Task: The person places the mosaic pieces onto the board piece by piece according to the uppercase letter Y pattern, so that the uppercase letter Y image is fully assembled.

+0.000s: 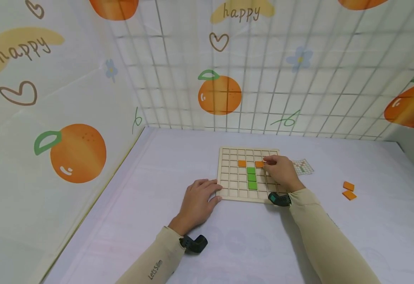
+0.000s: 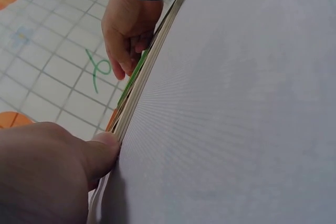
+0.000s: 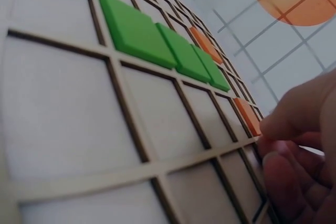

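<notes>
A wooden grid board [image 1: 233, 193] lies on the table with three green tiles [image 1: 251, 177] in a column and an orange tile [image 1: 242, 163] up and left of them. My right hand [image 1: 280, 170] is over the board's right side, its fingers bent and its thumb and fingertips pinching at the edge of a second orange tile [image 3: 247, 116], which lies at a grid cell. At the left edge of the board rests my left hand [image 1: 197, 201], fingers extended over the rim. Its thumb [image 2: 105, 148] touches the board's side near the front corner.
A small printed pattern card [image 1: 303, 167] lies right of the board, partly behind my right hand. Two loose orange tiles [image 1: 349, 190] are farther right on the table. A white wire grid [image 1: 263, 118] behind a printed curtain stands along the back.
</notes>
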Demonstrator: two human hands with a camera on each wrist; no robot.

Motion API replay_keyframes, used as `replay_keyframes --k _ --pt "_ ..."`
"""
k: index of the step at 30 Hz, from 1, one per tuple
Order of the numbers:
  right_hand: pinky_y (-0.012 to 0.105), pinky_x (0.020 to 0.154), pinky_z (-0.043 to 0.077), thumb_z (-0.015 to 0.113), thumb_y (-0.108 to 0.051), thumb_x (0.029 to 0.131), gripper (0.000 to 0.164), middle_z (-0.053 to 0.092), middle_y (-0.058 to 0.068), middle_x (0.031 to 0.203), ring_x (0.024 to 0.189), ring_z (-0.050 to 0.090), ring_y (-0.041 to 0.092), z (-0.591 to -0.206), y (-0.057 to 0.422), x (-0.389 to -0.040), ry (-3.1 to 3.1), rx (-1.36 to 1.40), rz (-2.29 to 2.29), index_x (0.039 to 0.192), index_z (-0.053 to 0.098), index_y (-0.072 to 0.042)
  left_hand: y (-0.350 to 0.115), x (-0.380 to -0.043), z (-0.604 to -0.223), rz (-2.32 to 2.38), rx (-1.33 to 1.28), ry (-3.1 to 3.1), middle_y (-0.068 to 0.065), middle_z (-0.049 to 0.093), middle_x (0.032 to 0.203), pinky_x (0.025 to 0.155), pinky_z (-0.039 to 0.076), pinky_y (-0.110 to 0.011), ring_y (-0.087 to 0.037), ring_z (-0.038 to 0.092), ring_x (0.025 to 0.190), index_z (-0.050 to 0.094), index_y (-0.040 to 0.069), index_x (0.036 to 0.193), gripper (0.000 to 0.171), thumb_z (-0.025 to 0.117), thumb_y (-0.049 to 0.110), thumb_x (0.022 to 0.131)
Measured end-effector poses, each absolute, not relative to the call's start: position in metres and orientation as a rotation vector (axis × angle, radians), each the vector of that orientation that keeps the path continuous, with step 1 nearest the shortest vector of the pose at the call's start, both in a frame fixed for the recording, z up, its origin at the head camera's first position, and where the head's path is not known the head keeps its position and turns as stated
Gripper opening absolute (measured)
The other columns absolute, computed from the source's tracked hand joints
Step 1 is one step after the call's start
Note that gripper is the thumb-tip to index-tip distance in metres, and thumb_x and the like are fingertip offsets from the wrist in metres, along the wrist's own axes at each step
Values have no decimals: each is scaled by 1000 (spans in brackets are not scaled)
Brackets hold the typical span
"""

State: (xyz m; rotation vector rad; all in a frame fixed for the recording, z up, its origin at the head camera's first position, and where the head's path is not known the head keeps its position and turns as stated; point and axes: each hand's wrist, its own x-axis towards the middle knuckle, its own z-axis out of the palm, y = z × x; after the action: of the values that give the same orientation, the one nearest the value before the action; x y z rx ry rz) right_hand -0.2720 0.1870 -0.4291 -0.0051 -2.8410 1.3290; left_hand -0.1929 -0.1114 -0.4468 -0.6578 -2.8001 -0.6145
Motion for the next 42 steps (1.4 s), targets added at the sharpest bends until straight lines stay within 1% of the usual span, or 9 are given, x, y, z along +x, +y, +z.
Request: replay_keyframes --k 7,12,14,17,21,25,29,31,42 --pt "40 82 50 57 -14 95 40 65 19 119 104 60 32 -427 187 -271 -2811 -13 1300 132 63 -1 -111 -195 -447 -610 -643 -2807 3 58 142 105 39 -50 -24 47 132 70 25 126 30 68 33 97" --pt "41 87 49 58 -15 96 40 63 19 123 109 58 32 -428 189 -268 -2791 -30 1365 134 62 -2 -110 -194 -445 -618 -644 -2816 3 57 143 106 38 -51 -24 47 132 69 24 126 30 67 32 97" --pt "42 88 50 58 -16 97 41 62 19 125 109 59 32 -428 190 -265 -2778 -36 1419 135 60 -2 -110 -193 -444 -620 -644 -2822 2 57 143 106 38 -51 -25 46 132 69 24 126 30 67 32 97" --pt "41 88 51 59 -18 98 42 61 19 127 106 61 31 -426 193 -258 -2740 -20 1494 137 59 -2 -110 -191 -444 -628 -646 -2824 2 57 143 106 38 -51 -25 46 132 69 23 127 31 67 31 97" --pt "36 81 56 60 -20 100 42 62 19 125 96 66 30 -422 200 -247 -2684 5 1552 138 58 -2 -111 -191 -445 -631 -652 -2814 1 58 143 106 38 -52 -25 47 132 69 23 127 30 67 31 97" --pt "32 76 57 59 -24 101 43 62 18 124 92 67 31 -416 212 -234 -2649 -30 1567 139 57 -2 -110 -191 -447 -628 -655 -2812 2 57 143 106 38 -51 -25 46 133 69 24 127 30 67 31 98" --pt "26 75 57 59 -26 102 45 63 20 122 100 65 31 -413 226 -221 -2613 -49 1578 138 56 0 -110 -190 -447 -638 -648 -2816 2 57 143 107 37 -52 -25 46 133 69 24 127 30 66 31 98" --pt "24 74 57 60 -26 102 44 64 20 121 102 65 29 -413 234 -216 -2601 -45 1566 137 57 1 -111 -190 -447 -643 -638 -2819 2 57 143 107 37 -52 -24 45 133 69 24 127 31 66 31 98" --pt "23 71 56 61 -36 101 51 65 22 124 90 68 17 -418 282 -192 -2644 -210 1498 139 55 -2 -109 -190 -446 -654 -621 -2823 1 58 143 107 36 -52 -25 46 133 69 23 127 31 65 31 97"
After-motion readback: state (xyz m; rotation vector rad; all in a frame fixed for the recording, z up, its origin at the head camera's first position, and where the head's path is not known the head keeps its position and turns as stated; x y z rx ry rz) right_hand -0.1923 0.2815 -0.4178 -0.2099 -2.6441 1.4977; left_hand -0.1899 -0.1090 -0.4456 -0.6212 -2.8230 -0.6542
